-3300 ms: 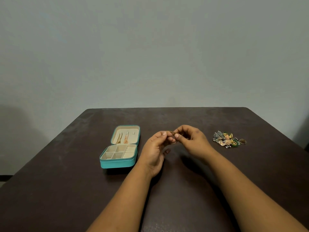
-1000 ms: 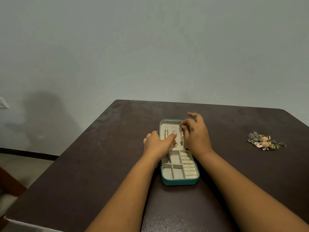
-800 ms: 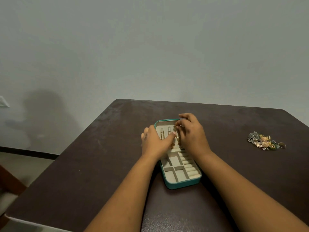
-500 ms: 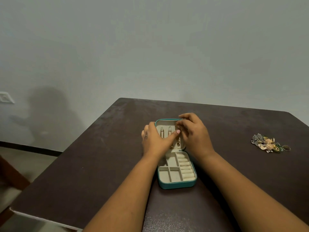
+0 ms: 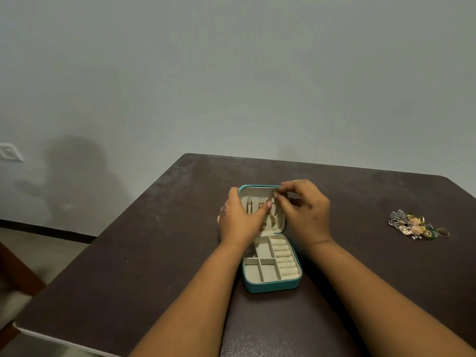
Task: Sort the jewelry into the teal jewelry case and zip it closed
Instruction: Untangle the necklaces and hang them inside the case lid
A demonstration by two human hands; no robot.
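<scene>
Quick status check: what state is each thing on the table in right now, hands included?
teal jewelry case: unzipped, lying open flat on the table.
gold chain: at the lid's inner panel, top end pinched.
jewelry pile: loose on the table, far right, unsorted.
left hand: resting on the lid, forefinger stretched towards the chain.
right hand: pinching the chain's top end.

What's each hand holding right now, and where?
The right hand pinches the top end of a gold chain at the case lid. The left hand braces the lid's left edge.
</scene>
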